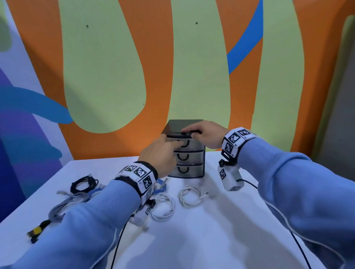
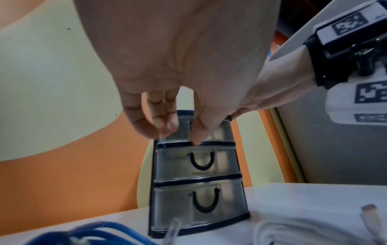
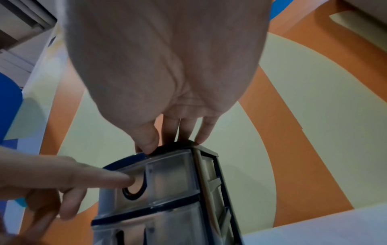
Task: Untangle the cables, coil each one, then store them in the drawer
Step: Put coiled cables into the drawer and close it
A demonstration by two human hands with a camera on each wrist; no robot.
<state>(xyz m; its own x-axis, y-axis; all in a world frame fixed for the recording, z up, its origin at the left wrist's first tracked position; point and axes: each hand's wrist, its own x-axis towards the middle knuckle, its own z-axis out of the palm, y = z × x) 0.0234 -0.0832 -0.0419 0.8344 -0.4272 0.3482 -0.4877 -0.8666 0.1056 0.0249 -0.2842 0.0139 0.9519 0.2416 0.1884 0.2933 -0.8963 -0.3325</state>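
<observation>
A small three-drawer unit (image 1: 189,157) of smoky plastic with black U handles stands at the table's back edge. My right hand (image 1: 195,133) lies on its lid, fingers (image 3: 184,132) and thumb curled over the top front rim. My left hand (image 1: 172,144) is at the top drawer (image 3: 167,179); its index fingertip (image 3: 127,179) sits in the handle's loop, the thumb (image 2: 196,136) just under it. All drawers look closed. Two white coiled cables (image 1: 189,196) (image 1: 163,208) lie in front. A black coil (image 1: 83,184) and a grey-and-blue tangle (image 1: 72,200) lie left.
A blue cable (image 1: 161,186) pokes out under my left wrist, also close in the left wrist view as blue cable (image 2: 100,232). A black lead with a yellow band (image 1: 37,231) lies near the table's left edge. The painted wall (image 1: 117,75) stands right behind the unit.
</observation>
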